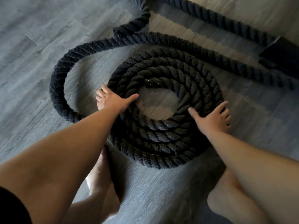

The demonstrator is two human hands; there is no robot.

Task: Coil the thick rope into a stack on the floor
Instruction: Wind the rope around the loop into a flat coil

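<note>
Head view: your left hand (113, 101) and right hand (213, 118) rest flat, fingers spread, on a coil (161, 131) several turns wide, with a long rope tail (59, 75) not yet wound.

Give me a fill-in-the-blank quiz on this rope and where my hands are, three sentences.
1. The coiled rope is ___ in colour.
2. Between the left hand and the right hand, the gap in the coil's middle shows bare ___.
3. The loose loop not yet wound onto the coil lies on the side of the ___ hand.
Missing words: black; floor; left.
</note>
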